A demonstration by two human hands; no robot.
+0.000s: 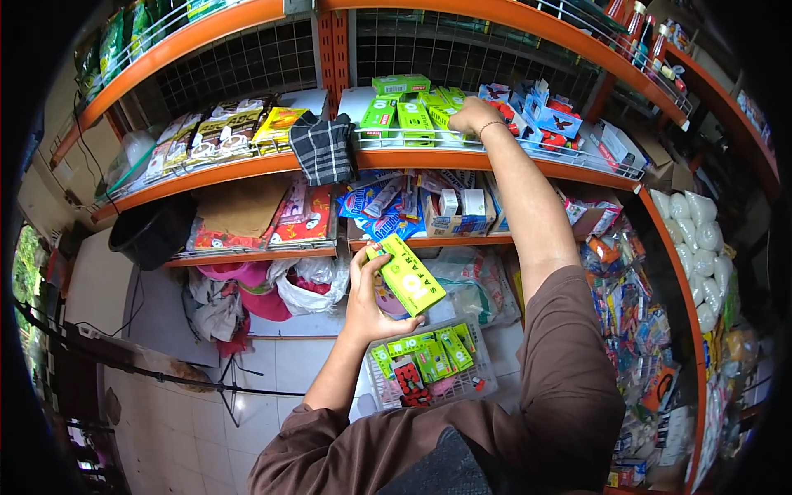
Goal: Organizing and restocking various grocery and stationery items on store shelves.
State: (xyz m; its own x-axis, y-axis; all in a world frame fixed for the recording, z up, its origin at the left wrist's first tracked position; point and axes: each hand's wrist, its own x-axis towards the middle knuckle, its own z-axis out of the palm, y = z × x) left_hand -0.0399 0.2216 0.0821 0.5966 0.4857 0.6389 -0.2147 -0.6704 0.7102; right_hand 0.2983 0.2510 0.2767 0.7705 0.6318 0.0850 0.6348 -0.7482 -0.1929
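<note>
My left hand grips a lime-green cardboard box with a large "10" on it, tilted, above a plastic crate. My right hand reaches onto the wire-railed shelf, at the right end of a group of green staples boxes; its fingertips are partly hidden, so I cannot tell whether it grips one. Just right of it lie blue-and-white cartons with red items. Below, the plastic crate holds more green boxes and an open box of red-capped items.
An orange shelf edge with a low wire rail crosses in front. A checked cloth hangs over it. Coffee packets lie left. The lower shelf holds blue packets and a carton. A black bucket stands left.
</note>
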